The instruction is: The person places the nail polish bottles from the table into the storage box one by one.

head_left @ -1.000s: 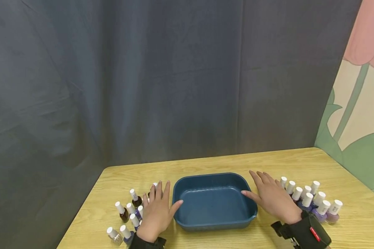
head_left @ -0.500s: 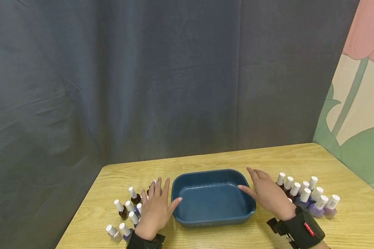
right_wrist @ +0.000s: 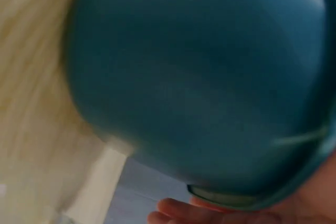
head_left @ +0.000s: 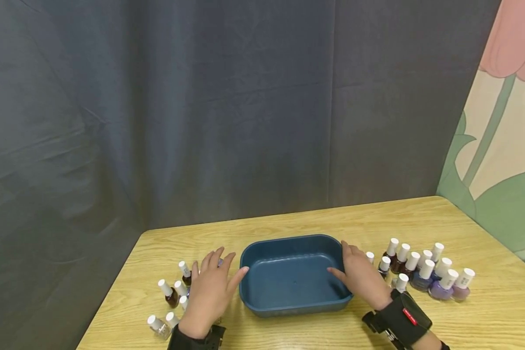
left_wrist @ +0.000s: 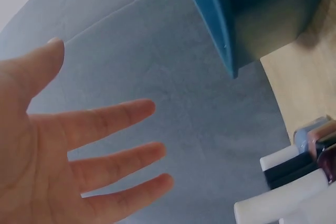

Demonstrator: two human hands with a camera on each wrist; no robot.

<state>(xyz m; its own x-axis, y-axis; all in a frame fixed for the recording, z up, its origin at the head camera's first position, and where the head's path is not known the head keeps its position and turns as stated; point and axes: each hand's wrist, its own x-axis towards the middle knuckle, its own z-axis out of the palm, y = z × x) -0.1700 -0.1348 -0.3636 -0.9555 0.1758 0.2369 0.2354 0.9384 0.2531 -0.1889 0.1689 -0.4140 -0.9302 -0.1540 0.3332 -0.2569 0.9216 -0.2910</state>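
Note:
A dark blue rectangular plastic tub (head_left: 295, 279) stands on the wooden table, its inside bare. My left hand (head_left: 212, 294) hovers left of the tub with fingers spread and thumb pointing toward its left rim. In the left wrist view a gap shows between that hand (left_wrist: 79, 150) and the tub (left_wrist: 226, 35). At the tub's right end is my right hand (head_left: 363, 274), its thumb over the inside and its fingers along the rim. The right wrist view shows its fingers (right_wrist: 194, 213) beside the rim; whether they touch is unclear.
White-capped nail polish bottles (head_left: 170, 294) stand left of the tub, partly hidden by my left hand. More polish bottles (head_left: 424, 274), brown, blue and purple, cluster on the right. A grey curtain (head_left: 245, 112) hangs behind the table (head_left: 288, 335).
My right hand has moved left, from beside the tub onto its right rim, uncovering more bottles. The left hand stays spread near the left side. The view has shifted slightly.

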